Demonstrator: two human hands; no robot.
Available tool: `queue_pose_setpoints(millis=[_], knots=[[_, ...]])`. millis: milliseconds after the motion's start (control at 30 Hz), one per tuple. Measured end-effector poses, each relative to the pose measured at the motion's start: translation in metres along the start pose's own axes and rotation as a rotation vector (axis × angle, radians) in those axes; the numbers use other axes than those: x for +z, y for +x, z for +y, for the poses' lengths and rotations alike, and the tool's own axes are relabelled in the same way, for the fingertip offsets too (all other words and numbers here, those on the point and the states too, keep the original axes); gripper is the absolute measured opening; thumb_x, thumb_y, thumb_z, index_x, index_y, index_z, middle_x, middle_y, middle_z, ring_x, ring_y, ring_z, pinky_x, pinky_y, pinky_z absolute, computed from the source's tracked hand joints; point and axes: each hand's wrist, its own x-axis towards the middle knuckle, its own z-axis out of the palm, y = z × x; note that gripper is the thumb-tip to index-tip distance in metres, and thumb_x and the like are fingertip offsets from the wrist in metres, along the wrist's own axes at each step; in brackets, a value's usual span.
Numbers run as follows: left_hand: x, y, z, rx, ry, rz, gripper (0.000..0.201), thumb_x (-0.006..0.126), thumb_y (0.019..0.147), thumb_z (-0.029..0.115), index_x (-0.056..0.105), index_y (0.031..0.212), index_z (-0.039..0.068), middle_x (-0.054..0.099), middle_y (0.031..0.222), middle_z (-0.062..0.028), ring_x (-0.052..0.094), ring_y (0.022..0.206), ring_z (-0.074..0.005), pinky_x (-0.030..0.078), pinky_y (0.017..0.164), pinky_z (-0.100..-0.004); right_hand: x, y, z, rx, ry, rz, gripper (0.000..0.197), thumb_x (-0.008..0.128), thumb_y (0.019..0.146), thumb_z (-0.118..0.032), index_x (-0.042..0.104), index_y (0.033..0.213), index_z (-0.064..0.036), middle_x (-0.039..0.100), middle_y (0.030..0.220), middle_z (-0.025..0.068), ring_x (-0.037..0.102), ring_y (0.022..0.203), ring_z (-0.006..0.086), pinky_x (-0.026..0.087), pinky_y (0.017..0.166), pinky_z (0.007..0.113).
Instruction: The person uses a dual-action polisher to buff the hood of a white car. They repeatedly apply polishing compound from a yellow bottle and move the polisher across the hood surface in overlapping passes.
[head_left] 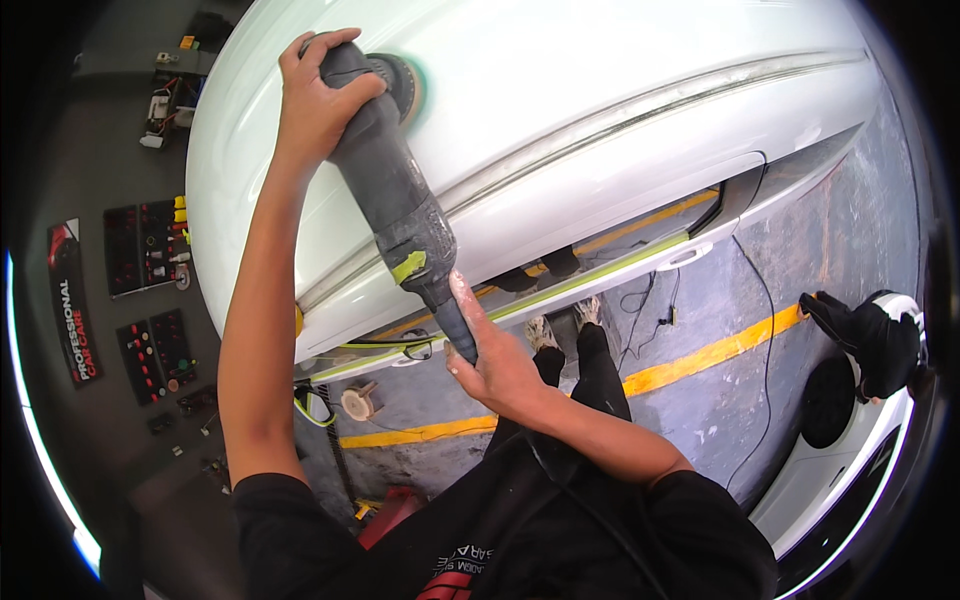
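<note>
Over the far left of the glossy white curved car roof, your left hand clasps the head of a long dark-grey plastic polisher, its round pad against the roof; your right hand grips its nearer tail end, index finger extended along it.

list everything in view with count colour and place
near car: 1, white, top centre
polisher: 1, dark grey, over near car
pad: 1, dark, on near car
far car: 1, white, lower right
floor: 1, grey, lower and right
stripe: 1, yellow, on floor
cables: several, black, on floor
stool: 1, beige, lower left
tool boards: several, black, left
banner: 1, black/red, left
dark shape: 1, black, right, unclear
shoes: 2, pale, centre
left hand: 1, bare, polisher front
right hand: 1, bare, polisher rear
</note>
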Motion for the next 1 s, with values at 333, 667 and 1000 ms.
queue_pose_setpoints(millis=[333,667,1000], knots=[[0.082,0.088,0.128,0.054,0.028,-0.11,0.076,0.079,0.073,0.046,0.067,0.138,0.01,0.044,0.151,-0.0326,0.052,0.133,-0.0557,0.046,0.115,-0.0559,-0.068,0.008,0.008,-0.063,-0.222,0.327,0.097,0.068,0.093,-0.004,0.009,0.171,-0.0023,0.058,0.146,0.0331,0.071,0.115,0.0423,0.056,0.097,0.043],[0.072,0.075,0.088,0.098,0.04,-0.051,0.076,0.08,0.071,0.044,0.067,0.137,0.011,0.042,0.152,-0.0326,0.052,0.132,-0.0548,0.047,0.113,-0.0561,-0.048,0.009,0.017,-0.074,-0.201,0.279,0.099,0.066,0.092,-0.002,0.006,0.171,-0.0028,0.051,0.152,0.0371,0.066,0.125,0.0485,0.052,0.106,0.046],[0.023,0.017,0.041,-0.076,0.081,-0.025,0.075,0.081,0.068,0.038,0.067,0.136,0.01,0.039,0.156,-0.0296,0.051,0.134,-0.0534,0.047,0.115,-0.0554,-0.003,-0.001,0.017,0.044,-0.064,0.085,0.096,0.067,0.096,-0.006,0.006,0.17,-0.0012,0.051,0.152,0.0362,0.065,0.129,0.0455,0.05,0.108,0.045]])
